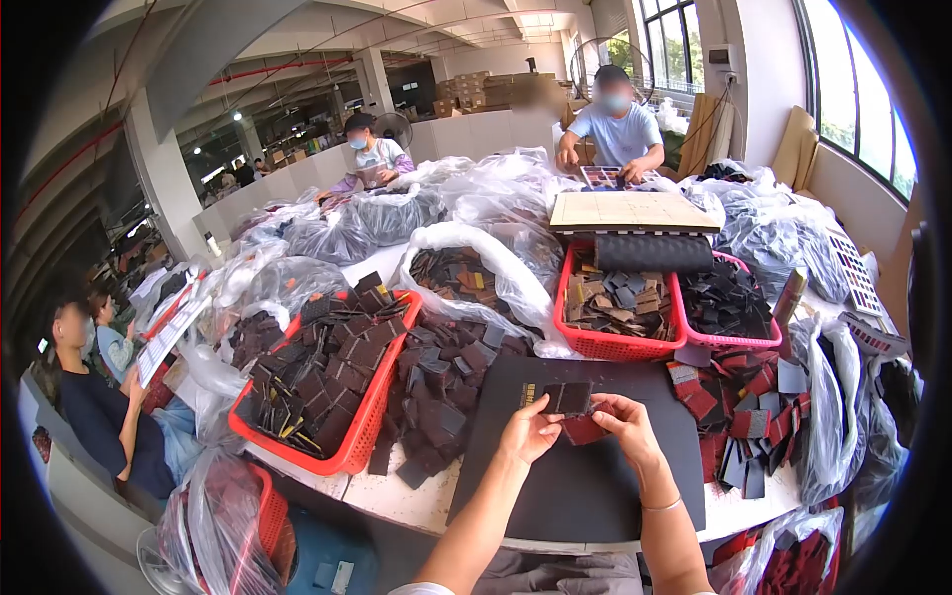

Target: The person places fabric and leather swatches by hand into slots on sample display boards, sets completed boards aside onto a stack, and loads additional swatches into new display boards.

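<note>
Over a black board (496, 486) at the table's front, my left hand (531, 430) pinches a dark swatch (568, 399) between thumb and fingers. My right hand (625, 426) grips a dark red swatch (583, 428) that overlaps the lower edge of the dark one. Small gold markings show on or just behind the dark swatch's left side; which, I cannot make out. Loose dark swatches (446, 382) lie heaped left of the board. On its right is a pile of red, grey and black swatches (744, 412).
A red basket (382, 431) of dark swatches stands at left. Two more, one red (605, 344) and one pink (734, 340), sit beyond the board, beside an open plastic bag (535, 297). Bagged material covers the far table. Two people (620, 129) (372, 154) work across it; others are at left.
</note>
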`<action>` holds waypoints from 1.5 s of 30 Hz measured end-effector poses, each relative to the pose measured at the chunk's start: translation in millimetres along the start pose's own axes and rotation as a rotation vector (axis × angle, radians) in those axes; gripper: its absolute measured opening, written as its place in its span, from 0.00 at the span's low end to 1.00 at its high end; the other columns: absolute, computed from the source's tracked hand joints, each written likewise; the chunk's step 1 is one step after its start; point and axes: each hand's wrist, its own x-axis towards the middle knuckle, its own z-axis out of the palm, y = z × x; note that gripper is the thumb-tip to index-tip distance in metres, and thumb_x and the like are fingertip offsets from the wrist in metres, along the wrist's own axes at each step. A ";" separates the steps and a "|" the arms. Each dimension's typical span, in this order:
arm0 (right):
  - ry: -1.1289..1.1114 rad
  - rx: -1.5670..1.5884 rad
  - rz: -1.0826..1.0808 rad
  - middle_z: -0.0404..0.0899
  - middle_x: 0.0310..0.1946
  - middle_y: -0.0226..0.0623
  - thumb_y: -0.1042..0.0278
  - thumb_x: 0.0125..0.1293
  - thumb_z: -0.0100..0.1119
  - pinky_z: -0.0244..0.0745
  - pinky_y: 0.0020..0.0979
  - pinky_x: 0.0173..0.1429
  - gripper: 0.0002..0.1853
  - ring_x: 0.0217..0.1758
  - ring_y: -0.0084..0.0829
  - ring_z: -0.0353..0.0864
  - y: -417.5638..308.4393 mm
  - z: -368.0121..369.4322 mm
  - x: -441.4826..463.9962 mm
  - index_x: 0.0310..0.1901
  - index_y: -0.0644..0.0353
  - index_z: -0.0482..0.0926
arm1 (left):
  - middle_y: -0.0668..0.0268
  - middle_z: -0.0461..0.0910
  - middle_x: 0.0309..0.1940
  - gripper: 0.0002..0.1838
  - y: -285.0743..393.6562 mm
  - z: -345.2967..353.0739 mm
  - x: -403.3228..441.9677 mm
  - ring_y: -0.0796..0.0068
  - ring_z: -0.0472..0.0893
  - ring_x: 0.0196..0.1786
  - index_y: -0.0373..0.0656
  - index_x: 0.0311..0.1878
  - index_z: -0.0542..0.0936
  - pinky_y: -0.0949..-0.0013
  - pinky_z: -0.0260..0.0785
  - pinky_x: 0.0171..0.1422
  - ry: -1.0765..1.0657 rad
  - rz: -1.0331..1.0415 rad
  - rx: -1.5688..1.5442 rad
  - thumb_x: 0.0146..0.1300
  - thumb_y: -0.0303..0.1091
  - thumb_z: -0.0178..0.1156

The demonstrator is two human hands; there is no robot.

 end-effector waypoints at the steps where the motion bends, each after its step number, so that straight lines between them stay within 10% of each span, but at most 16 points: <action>1: -0.024 -0.026 0.009 0.83 0.39 0.33 0.77 0.64 0.65 0.77 0.25 0.50 0.15 0.40 0.21 0.81 -0.1 -3.8 -0.3 0.52 0.68 0.81 | 0.55 0.78 0.41 0.11 3.7 -1.1 -1.1 0.75 0.72 0.30 0.33 0.50 0.74 0.82 0.63 0.22 -0.013 -0.034 0.008 0.71 0.31 0.55; 13: -0.150 -0.179 -0.177 0.76 0.39 0.31 0.81 0.59 0.67 0.75 0.25 0.52 0.12 0.43 0.24 0.77 -0.2 -4.5 -1.1 0.46 0.69 0.84 | 0.59 0.81 0.34 0.16 -10.4 -7.0 3.1 0.83 0.71 0.21 0.31 0.52 0.77 0.84 0.53 0.11 -0.248 -0.286 0.111 0.74 0.35 0.49; 18: -0.189 -0.159 -0.151 0.76 0.39 0.32 0.80 0.61 0.66 0.74 0.25 0.48 0.07 0.40 0.22 0.76 0.3 5.0 -3.0 0.41 0.69 0.84 | 0.63 0.81 0.33 0.14 -16.8 1.5 0.3 0.81 0.72 0.22 0.35 0.47 0.78 0.84 0.51 0.11 0.085 -0.226 0.305 0.72 0.37 0.52; 23: 0.203 -0.180 -0.271 0.76 0.27 0.23 0.74 0.69 0.58 0.69 0.21 0.41 0.04 0.33 0.17 0.74 10.6 6.4 4.4 0.39 0.63 0.81 | 0.64 0.81 0.36 0.09 -17.5 -1.1 4.0 0.74 0.78 0.32 0.40 0.46 0.76 0.76 0.65 0.26 0.082 0.036 0.265 0.72 0.36 0.54; 27: 0.266 0.277 -0.367 0.80 0.43 0.29 0.70 0.72 0.56 0.74 0.25 0.52 0.12 0.42 0.19 0.79 -9.0 16.6 12.8 0.54 0.64 0.77 | 0.63 0.81 0.37 0.10 -10.4 -27.7 21.7 0.71 0.81 0.36 0.40 0.47 0.76 0.72 0.71 0.33 0.013 0.083 0.059 0.72 0.37 0.55; 30: 0.015 0.271 -0.183 0.80 0.43 0.30 0.72 0.72 0.56 0.75 0.27 0.56 0.16 0.45 0.21 0.79 -46.2 105.1 -7.6 0.59 0.65 0.74 | 0.62 0.81 0.38 0.12 -12.2 15.2 3.4 0.71 0.82 0.38 0.39 0.49 0.77 0.70 0.76 0.39 0.114 0.066 0.071 0.72 0.37 0.54; 31: -0.126 0.311 -0.029 0.80 0.43 0.30 0.72 0.71 0.56 0.75 0.26 0.56 0.19 0.45 0.21 0.80 -42.4 133.0 -14.0 0.61 0.66 0.72 | 0.63 0.82 0.39 0.13 -14.5 -42.5 36.0 0.71 0.83 0.40 0.40 0.52 0.76 0.68 0.77 0.46 -0.146 0.005 0.050 0.73 0.37 0.53; 36: -0.518 0.414 0.726 0.80 0.45 0.30 0.66 0.70 0.60 0.76 0.27 0.54 0.21 0.46 0.23 0.80 -9.6 279.3 -38.4 0.61 0.64 0.73 | 0.66 0.80 0.35 0.05 -15.5 -15.7 15.0 0.72 0.80 0.32 0.44 0.44 0.75 0.72 0.69 0.29 -0.001 0.115 0.058 0.71 0.34 0.55; 45: -0.380 0.495 0.757 0.83 0.43 0.35 0.62 0.73 0.56 0.79 0.28 0.51 0.12 0.44 0.26 0.83 27.8 362.1 14.4 0.47 0.63 0.79 | 0.67 0.79 0.33 0.07 -19.8 -17.7 18.4 0.73 0.79 0.29 0.46 0.46 0.74 0.71 0.70 0.28 0.024 0.152 0.098 0.71 0.36 0.56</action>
